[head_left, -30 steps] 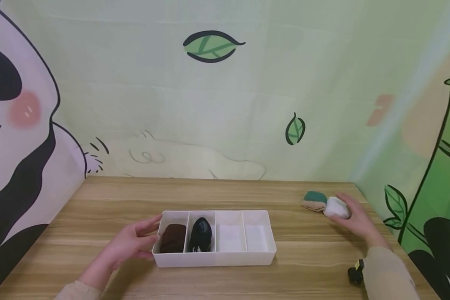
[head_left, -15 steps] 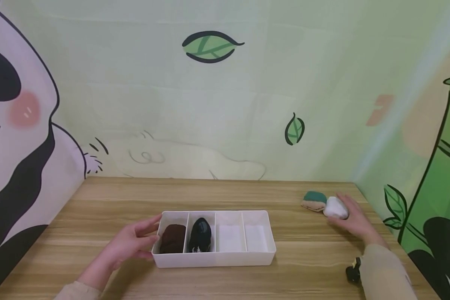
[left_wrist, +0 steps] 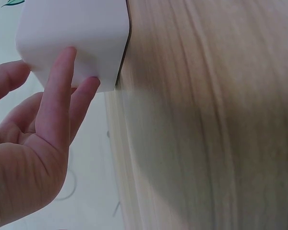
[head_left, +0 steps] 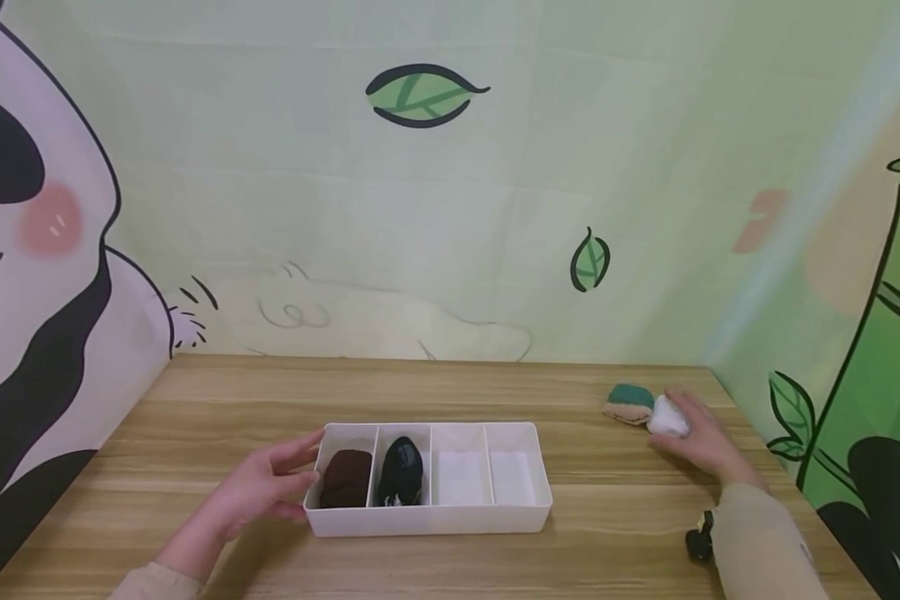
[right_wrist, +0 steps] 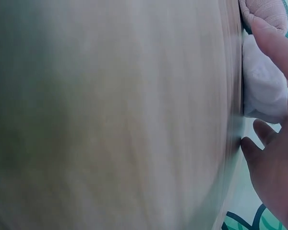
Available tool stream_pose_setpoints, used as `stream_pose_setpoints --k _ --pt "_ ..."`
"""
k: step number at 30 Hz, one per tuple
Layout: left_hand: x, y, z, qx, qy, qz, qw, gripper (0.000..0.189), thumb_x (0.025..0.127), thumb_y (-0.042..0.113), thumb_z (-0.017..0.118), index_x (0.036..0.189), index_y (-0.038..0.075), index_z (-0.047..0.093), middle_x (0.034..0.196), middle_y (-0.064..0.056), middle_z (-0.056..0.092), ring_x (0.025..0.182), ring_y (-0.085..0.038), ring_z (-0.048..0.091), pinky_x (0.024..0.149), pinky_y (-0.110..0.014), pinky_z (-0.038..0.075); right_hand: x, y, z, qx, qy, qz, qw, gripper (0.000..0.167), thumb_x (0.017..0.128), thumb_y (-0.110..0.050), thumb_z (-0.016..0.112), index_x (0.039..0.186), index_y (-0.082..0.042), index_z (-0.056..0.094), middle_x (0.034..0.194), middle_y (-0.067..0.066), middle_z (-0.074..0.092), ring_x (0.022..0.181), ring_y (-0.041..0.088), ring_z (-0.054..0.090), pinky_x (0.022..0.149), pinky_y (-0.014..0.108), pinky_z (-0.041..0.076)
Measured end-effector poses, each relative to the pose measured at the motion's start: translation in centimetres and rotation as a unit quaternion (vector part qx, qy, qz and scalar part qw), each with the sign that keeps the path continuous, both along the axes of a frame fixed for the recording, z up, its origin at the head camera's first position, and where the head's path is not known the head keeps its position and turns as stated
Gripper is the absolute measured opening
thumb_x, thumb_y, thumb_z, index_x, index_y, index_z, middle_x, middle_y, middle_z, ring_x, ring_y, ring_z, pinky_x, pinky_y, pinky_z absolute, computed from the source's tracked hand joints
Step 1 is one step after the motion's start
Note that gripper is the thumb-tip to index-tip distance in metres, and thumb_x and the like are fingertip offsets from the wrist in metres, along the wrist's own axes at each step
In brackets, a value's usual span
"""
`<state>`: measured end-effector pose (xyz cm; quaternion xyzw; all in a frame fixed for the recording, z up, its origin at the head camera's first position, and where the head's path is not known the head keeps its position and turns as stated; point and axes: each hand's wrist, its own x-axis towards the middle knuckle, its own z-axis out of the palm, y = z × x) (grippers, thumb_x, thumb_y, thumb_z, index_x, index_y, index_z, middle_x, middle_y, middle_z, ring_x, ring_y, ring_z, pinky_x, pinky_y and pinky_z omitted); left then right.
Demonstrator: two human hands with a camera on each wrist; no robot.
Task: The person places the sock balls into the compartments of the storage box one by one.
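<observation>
A white box (head_left: 429,520) with a row of compartments stands on the table. My left hand (head_left: 258,483) touches its left end with extended fingers, as the left wrist view also shows. A brown cloth bundle (head_left: 347,478) lies in the leftmost compartment, and a glossy black bundle (head_left: 401,471) sits in the one beside it. At the back right, my right hand (head_left: 705,437) is spread around a white rolled sock (head_left: 667,417). In the right wrist view the thumb overlaps the white roll (right_wrist: 264,84), while the lower fingertips stay apart from it.
Against the left side of the white roll lies a green and pinkish-beige rolled sock (head_left: 628,403). The wooden table (head_left: 420,392) meets a printed cloth backdrop (head_left: 450,208) at its back edge. A small black device (head_left: 699,540) is on my right sleeve.
My right hand has shifted slightly left, covering more of the white rolled sock. My left hand and the box have stayed in place.
</observation>
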<state>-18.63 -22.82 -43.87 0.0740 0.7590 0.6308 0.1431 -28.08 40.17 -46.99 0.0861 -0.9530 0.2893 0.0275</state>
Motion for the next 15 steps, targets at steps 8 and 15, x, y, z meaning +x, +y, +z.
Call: stream_pose_setpoints --k 8,15 --pt "-0.02 0.02 -0.03 -0.002 0.000 0.000 1.0000 0.069 0.094 0.007 0.067 0.153 0.001 0.031 0.148 -0.036 0.033 0.110 -0.037 0.062 0.073 -0.048 0.060 -0.01 0.05 -0.40 -0.001 -0.001 -0.003 1.0000 0.080 0.089 -0.027 0.074 0.147 0.010 0.032 0.147 0.043 0.021 0.131 0.060 0.023 0.098 0.073 0.030" --pt "0.00 0.06 0.01 -0.004 0.001 0.000 1.0000 0.069 0.094 0.008 0.067 0.153 0.001 0.032 0.148 -0.036 0.033 0.110 -0.038 0.062 0.073 -0.048 0.060 0.49 0.01 -0.29 -0.009 0.021 -0.003 0.9997 0.065 0.090 -0.021 0.073 0.140 0.008 0.044 0.142 0.039 0.033 0.127 0.057 0.031 0.098 0.069 0.032"
